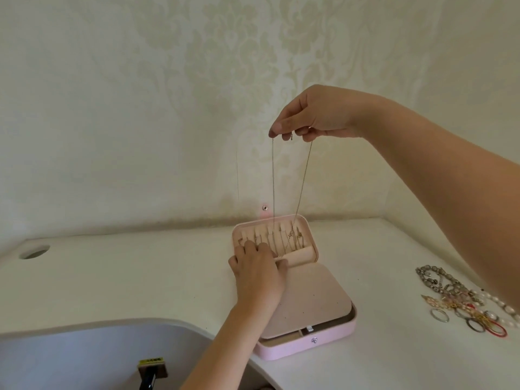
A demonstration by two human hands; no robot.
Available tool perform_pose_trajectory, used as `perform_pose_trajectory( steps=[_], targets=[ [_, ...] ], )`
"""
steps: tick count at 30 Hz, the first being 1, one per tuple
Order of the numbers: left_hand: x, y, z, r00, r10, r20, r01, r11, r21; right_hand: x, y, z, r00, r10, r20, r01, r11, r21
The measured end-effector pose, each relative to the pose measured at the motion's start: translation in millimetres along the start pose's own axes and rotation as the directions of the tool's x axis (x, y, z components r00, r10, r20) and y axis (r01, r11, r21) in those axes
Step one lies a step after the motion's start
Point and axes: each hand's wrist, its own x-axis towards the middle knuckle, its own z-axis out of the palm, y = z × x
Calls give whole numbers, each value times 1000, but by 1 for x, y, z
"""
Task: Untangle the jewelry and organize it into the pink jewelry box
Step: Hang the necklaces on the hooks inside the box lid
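Our right hand [315, 116] is up high, pinching the chain [273, 178] between thumb and fingers. Its two strands hang down to the hooks [282, 228] in the open lid [305, 253] of the box [281, 351] on the table [140, 277]. Our left hand [257, 270] rests on that lid, but we can't tell if it's gripping anything. The pile [464, 302] sits well off to the right.

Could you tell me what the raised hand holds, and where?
The right hand pinches a thin gold chain at its top, by the clasp; the loop hangs into the pink jewelry box.
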Motion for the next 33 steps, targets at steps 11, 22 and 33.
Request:
perform_pose_trajectory(
  steps=[11,22,33],
  targets=[
    [-4,1,-1,983,75,-168,-85,995,-52,1,-7,-17,996,-36,-78,36,999,-3],
    [-6,1,0,950,169,-264,-154,985,74,-9,6,-19,997,-8,-82,7,1000,-17],
    [-6,-1,4,935,175,-308,-160,984,73,-12,23,-1,983,-88,-158,87,996,-18]
  ],
)
